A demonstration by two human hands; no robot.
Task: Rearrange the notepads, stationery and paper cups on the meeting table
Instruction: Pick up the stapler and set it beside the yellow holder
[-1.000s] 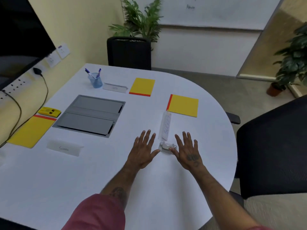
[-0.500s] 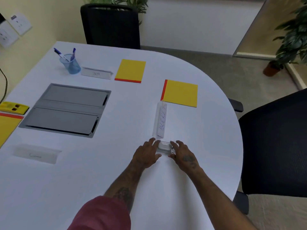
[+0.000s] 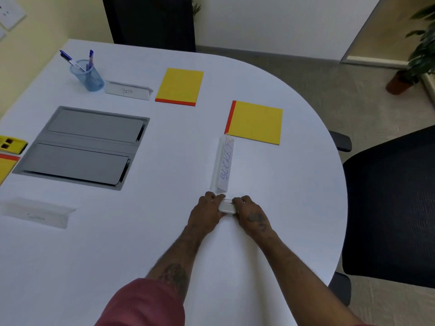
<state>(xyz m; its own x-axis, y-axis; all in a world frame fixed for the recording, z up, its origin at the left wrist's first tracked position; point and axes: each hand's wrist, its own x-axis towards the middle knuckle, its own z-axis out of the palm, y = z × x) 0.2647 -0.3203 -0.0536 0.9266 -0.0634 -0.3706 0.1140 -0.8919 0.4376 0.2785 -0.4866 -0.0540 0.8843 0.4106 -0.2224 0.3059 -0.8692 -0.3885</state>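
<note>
Small white box (image 3: 226, 206): on the table (image 3: 294, 196), just short of the near end of the "BUCKET" name card (image 3: 223, 164).
Left hand (image 3: 208, 214): fingers curled round the box's left end.
Right hand (image 3: 251, 215): gripping its right end.
Open room: bare tabletop to the right, up to the rounded edge; black chair (image 3: 388, 203) beyond.
Yellow notepad (image 3: 255, 122): just beside the card's far end.
</note>
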